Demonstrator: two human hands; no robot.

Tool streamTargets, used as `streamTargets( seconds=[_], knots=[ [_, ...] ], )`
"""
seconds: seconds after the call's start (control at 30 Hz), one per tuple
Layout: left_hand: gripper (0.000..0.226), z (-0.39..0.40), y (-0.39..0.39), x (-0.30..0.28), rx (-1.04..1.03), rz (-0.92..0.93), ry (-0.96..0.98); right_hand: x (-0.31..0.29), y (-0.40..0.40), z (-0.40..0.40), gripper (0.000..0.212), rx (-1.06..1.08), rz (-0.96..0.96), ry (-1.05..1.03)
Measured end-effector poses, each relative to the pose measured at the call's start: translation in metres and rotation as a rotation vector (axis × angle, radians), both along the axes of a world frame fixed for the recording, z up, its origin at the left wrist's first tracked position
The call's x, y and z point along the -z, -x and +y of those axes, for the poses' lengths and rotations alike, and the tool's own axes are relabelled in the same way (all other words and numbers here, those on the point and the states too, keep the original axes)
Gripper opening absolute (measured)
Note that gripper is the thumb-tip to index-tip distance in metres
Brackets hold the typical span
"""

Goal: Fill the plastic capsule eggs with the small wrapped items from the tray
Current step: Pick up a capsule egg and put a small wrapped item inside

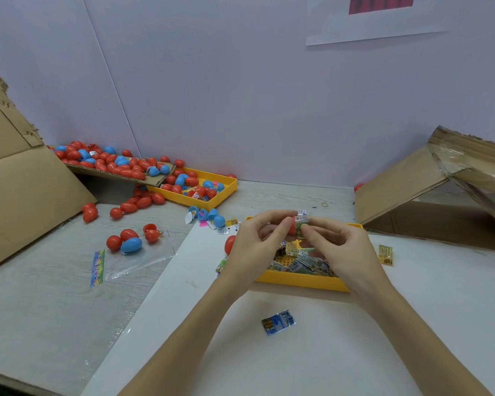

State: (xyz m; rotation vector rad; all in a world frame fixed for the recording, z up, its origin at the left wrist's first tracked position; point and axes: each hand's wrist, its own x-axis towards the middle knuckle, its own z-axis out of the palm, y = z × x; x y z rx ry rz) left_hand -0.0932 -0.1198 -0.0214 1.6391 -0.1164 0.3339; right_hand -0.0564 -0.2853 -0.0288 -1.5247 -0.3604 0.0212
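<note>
Yellow plastic walls of the tray [300,280] sit directly under both hands, its near rim just below the wrists and its far rim hidden behind the knuckles. Nearer the person than the fingers, the white surface [355,338] lies open, broken only by one blue wrapped item [278,322]. To the right of the fingers a tipped cardboard box [440,190] closes that side, with a yellow wrapped item [385,254] lying between it and the tray. To the left, beyond a lone red egg [229,243] just beside the left wrist, loose red and blue eggs [127,241] rest on a clear bag, and a large cardboard flap [26,195] bounds the far left. Farther back on the left, a second yellow tray [220,192] and a heap of eggs [112,161] reach the lavender wall.

The left hand [257,241] grips a red egg half [292,225], thumb and curled fingers [283,227] pinching its rim. The right hand [340,247] meets it, thumb and forefinger pinching a small wrapped item [302,221] at the mouth of the half; the remaining fingers curl loosely. More wrapped items [300,261] fill the tray below the hands.
</note>
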Motion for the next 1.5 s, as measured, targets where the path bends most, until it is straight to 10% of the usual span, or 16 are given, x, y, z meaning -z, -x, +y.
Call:
streamTargets(
  seconds=[1.5],
  knots=[
    [0.022,0.001,0.0,-0.003,-0.106,-0.064,-0.051,-0.005,0.011,0.008,0.021,0.099,-0.049,-0.062]
  ],
)
